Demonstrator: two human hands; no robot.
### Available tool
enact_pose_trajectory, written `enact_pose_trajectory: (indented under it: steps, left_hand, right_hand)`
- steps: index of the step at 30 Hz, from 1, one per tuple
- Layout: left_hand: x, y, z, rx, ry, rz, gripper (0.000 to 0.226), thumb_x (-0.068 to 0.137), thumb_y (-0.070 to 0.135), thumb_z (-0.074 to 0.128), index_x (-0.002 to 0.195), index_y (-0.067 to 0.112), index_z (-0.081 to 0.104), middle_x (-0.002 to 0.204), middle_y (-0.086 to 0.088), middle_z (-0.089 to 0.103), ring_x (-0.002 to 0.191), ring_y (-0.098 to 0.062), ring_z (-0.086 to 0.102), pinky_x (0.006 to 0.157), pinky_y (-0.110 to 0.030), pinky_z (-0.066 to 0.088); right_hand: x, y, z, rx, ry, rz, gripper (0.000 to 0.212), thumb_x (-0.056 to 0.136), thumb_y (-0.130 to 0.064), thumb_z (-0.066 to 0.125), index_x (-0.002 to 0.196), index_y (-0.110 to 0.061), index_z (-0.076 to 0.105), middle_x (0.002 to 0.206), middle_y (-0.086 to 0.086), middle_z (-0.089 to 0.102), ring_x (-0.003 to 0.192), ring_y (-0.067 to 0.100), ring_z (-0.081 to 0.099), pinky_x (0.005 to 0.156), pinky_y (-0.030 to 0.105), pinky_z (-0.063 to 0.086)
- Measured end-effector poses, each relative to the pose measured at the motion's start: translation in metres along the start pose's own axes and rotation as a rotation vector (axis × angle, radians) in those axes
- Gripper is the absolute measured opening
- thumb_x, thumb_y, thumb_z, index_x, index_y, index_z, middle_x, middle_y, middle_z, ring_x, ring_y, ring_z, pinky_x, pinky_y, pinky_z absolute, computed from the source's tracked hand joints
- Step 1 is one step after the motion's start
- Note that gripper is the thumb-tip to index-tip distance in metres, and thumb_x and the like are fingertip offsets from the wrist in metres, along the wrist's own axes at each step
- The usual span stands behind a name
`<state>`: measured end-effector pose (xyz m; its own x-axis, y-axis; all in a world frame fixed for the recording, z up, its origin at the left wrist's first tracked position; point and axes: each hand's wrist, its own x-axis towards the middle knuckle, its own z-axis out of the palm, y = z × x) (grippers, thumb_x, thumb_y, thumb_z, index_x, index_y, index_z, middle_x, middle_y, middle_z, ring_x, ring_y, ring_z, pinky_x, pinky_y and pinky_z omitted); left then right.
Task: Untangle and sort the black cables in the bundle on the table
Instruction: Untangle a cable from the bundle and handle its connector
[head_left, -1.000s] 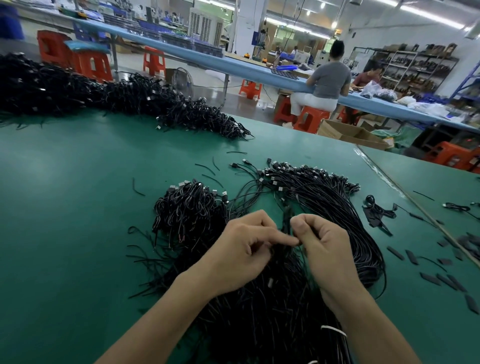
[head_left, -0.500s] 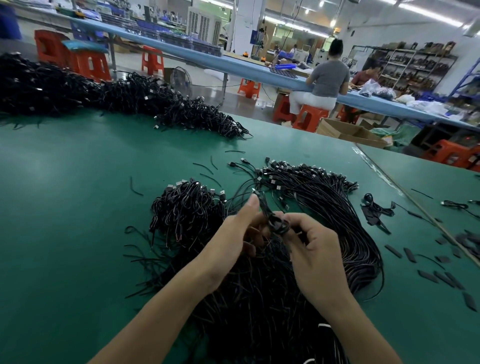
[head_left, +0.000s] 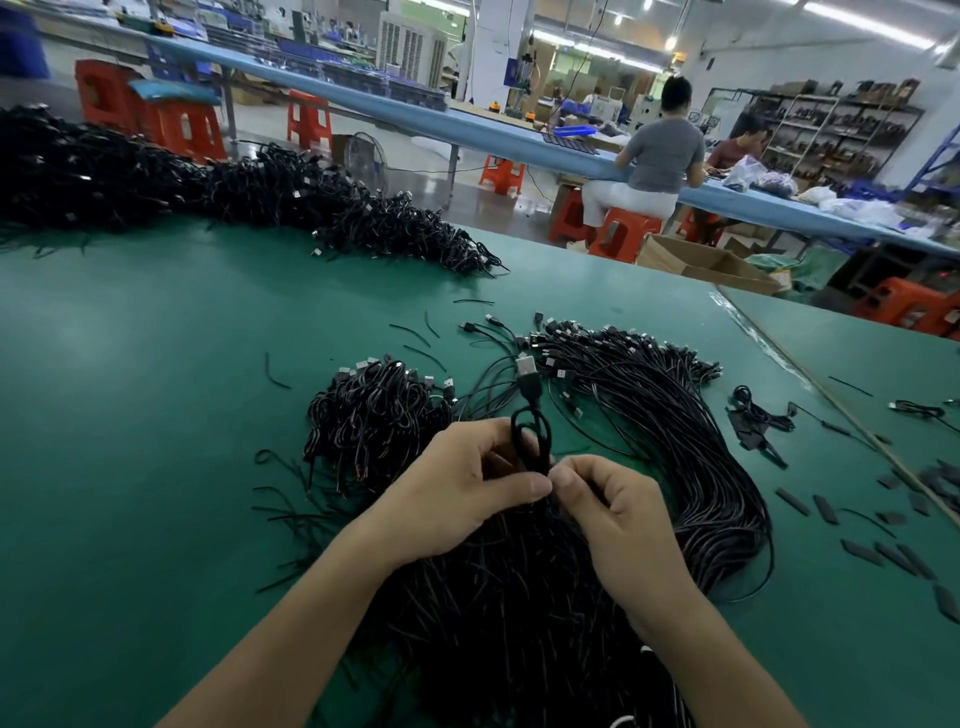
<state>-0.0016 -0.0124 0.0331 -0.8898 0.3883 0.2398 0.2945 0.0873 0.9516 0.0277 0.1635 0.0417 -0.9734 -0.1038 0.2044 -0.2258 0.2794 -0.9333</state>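
Pinching one looped black cable (head_left: 531, 427) above the bundle (head_left: 519, 613), centre of the frame.
Left hand (head_left: 462, 493) and right hand (head_left: 618, 514) curl their fingers round its thin loop; a silver plug (head_left: 527, 366) sticks up. The tangled bundle sprawls on the green surface (head_left: 156, 441).

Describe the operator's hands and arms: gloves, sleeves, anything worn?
Left hand and right hand are bare: no gloves, rings or watch visible. Both forearms are uncovered to the frame's bottom edge; no sleeve shows. A white sliver beside the right wrist is unclear.
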Motion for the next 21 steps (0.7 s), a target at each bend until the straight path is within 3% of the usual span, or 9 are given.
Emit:
enact_pose_trajectory:
  steps: [2,5,9,11,13,16,19,21]
  left_hand:
    - [-0.001,-0.002,0.002,0.135,0.023,0.043,0.010,0.090,0.028,0.073,0.096,0.029,0.065,0.087,0.005,0.070,0.073,-0.001,0.060,0.067,-0.022,0.051]
    - [-0.002,-0.001,0.000,0.288,0.020,0.085,0.015,0.092,0.031,0.070,0.099,0.037,0.058,0.086,0.014,0.067,0.070,-0.001,0.061,0.060,-0.014,0.044]
    - [0.005,0.000,-0.008,0.384,0.156,-0.023,0.041,0.089,0.027,0.072,0.123,0.040,0.053,0.080,0.013,0.068,0.071,0.000,0.065,0.058,-0.009,0.046]
    - [0.016,0.000,-0.015,0.445,0.278,-0.099,0.065,0.088,0.023,0.073,0.145,0.026,0.041,0.076,0.010,0.066,0.057,0.005,0.061,0.048,-0.010,0.044]
    - [0.032,-0.001,-0.022,0.556,0.382,-0.137,0.075,0.087,0.021,0.072,0.150,0.016,0.031,0.065,0.004,0.061,0.043,-0.003,0.053,0.041,-0.015,0.038]
    - [0.055,-0.006,-0.030,0.907,0.378,-0.271,0.068,0.087,0.024,0.068,0.144,0.010,0.033,0.065,0.001,0.052,0.052,-0.012,0.050,0.049,-0.029,0.039]
    - [0.062,-0.018,-0.030,1.261,0.301,-0.398,0.052,0.088,0.015,0.061,0.136,0.014,0.040,0.068,0.004,0.050,0.061,-0.017,0.051,0.057,-0.031,0.037]
    - [0.060,-0.027,-0.029,1.369,0.300,-0.398,0.043,0.087,0.007,0.058,0.127,0.019,0.049,0.074,0.004,0.049,0.069,-0.020,0.049,0.063,-0.033,0.035]
  right_hand:
    - [-0.001,0.005,0.000,0.116,-0.009,0.120,0.025,0.086,-0.040,0.060,0.074,-0.020,0.070,0.059,-0.011,0.052,0.053,0.001,0.043,0.052,0.013,0.038]
    - [-0.001,0.010,0.000,0.201,-0.059,0.241,0.023,0.085,-0.043,0.062,0.074,-0.026,0.074,0.060,-0.007,0.051,0.054,0.005,0.042,0.050,0.016,0.037]
    - [0.003,0.020,-0.006,0.004,-0.038,0.258,0.017,0.096,-0.034,0.060,0.088,-0.024,0.072,0.065,-0.009,0.064,0.059,0.004,0.057,0.056,0.014,0.044]
    - [0.006,0.028,-0.014,-0.175,0.069,0.228,0.011,0.096,-0.031,0.061,0.090,-0.028,0.070,0.075,-0.011,0.070,0.068,-0.001,0.064,0.064,0.014,0.046]
    - [0.010,0.036,-0.026,-0.357,0.169,0.211,0.012,0.097,-0.024,0.061,0.089,-0.031,0.067,0.084,-0.012,0.070,0.080,-0.001,0.064,0.067,0.011,0.044]
    - [0.019,0.052,-0.043,-0.621,0.125,0.273,0.018,0.101,-0.015,0.052,0.109,-0.021,0.067,0.109,-0.003,0.067,0.094,0.009,0.061,0.078,0.018,0.046]
    - [0.030,0.069,-0.051,-0.817,0.017,0.368,0.031,0.102,-0.014,0.046,0.131,-0.015,0.058,0.133,0.004,0.055,0.115,0.021,0.056,0.098,0.036,0.047]
    - [0.039,0.077,-0.051,-0.887,-0.012,0.397,0.035,0.102,-0.016,0.046,0.136,-0.017,0.054,0.141,0.005,0.050,0.123,0.022,0.051,0.103,0.041,0.045]
